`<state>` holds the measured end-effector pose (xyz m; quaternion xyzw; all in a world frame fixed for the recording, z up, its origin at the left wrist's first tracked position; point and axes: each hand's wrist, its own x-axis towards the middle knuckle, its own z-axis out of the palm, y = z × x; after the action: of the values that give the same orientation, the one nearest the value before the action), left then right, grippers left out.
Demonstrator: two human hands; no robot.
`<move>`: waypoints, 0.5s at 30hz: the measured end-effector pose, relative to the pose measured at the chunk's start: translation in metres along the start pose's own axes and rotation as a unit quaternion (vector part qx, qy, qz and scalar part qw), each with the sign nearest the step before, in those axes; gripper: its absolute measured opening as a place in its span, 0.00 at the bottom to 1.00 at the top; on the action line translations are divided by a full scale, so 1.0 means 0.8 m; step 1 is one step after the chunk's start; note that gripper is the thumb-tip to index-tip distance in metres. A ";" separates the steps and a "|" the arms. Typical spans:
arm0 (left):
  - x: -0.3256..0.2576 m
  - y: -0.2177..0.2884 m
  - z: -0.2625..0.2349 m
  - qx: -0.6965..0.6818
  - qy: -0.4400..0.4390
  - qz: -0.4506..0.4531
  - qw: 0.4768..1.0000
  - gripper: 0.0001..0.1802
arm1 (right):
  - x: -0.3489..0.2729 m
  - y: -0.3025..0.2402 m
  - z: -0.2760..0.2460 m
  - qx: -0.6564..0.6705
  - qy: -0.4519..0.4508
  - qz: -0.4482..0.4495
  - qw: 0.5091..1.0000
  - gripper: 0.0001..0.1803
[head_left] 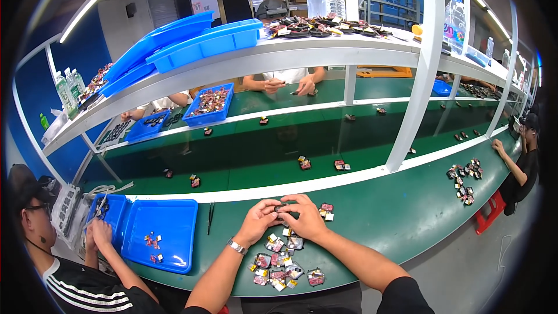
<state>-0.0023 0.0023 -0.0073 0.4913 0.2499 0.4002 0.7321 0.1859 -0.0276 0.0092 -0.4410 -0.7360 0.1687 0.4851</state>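
My left hand (259, 221), with a metal-banded watch at its wrist, and my right hand (304, 217) meet over the green worktop. Between their fingertips they pinch a small dark casing (281, 207), mostly covered by the fingers. Just below the hands lies a loose pile of small electronic units (278, 260), black-edged with red circuit boards and white and yellow parts. One more unit (326, 209) rests right of my right hand. Off to the left of my left hand, black tweezers (210, 217) lie on the worktop.
A blue tray (189, 238) with a few small parts sits at left, beside a person at work. Behind the white rail (221, 196), a green conveyor belt (244, 166) carries scattered units. A white post (414, 81) and shelf (372, 55) stand ahead. More units (465, 177) lie at right near another person.
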 end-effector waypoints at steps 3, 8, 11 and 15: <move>-0.001 0.001 0.001 0.001 0.006 0.009 1.000 0.17 | -0.001 -0.003 0.004 0.007 0.001 0.014 1.000 0.07; -0.002 0.004 0.002 -0.014 -0.006 0.009 1.000 0.16 | -0.003 -0.007 0.006 0.009 0.011 0.026 1.000 0.08; -0.002 0.003 0.002 -0.015 -0.001 0.009 1.000 0.15 | -0.004 -0.006 0.009 0.015 0.021 0.029 0.999 0.08; -0.001 0.001 0.003 -0.017 0.005 0.014 1.000 0.15 | -0.006 0.002 0.014 0.044 0.012 0.050 0.998 0.09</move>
<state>-0.0015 0.0008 -0.0057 0.4804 0.2402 0.4173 0.7330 0.1776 -0.0285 0.0004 -0.4578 -0.6989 0.2192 0.5039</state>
